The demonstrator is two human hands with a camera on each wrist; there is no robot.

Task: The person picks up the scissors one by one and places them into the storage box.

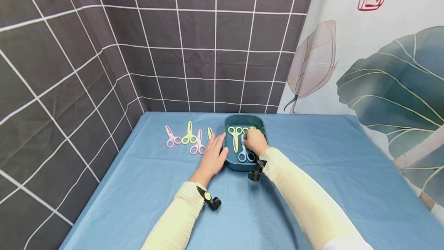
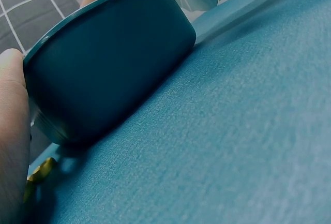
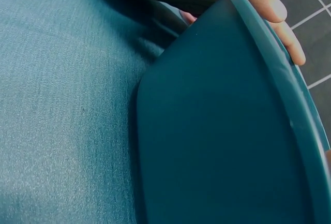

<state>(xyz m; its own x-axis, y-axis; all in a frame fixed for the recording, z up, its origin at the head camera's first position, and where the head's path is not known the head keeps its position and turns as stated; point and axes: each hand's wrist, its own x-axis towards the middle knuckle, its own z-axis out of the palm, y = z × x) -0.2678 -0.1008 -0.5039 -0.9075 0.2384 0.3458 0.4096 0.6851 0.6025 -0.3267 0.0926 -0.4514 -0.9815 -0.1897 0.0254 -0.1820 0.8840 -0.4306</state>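
A dark teal plastic bin (image 1: 239, 167) stands on the table with several scissors inside. My right hand (image 1: 255, 141) reaches into it, fingers curled and pinching the blade end of blue scissors (image 1: 245, 155), whose handles point toward me. Beside them lie yellow-green scissors (image 1: 235, 138), handles at the far end. Another yellow-green pair is partly hidden behind my right hand. My left hand (image 1: 212, 157) lies along the bin's left side with fingers extended, its thumb at the rim. In the left wrist view, the bin's outer wall (image 2: 114, 63) fills the upper left.
Left of my left hand, pink scissors (image 1: 170, 138), yellow scissors (image 1: 189, 136) and a second pink pair (image 1: 199, 144) lie on the blue cloth (image 1: 145, 173). More yellow scissors (image 1: 209, 132) are partly covered by my left fingers. A dark gridded curtain (image 1: 197, 65) hangs behind the table.
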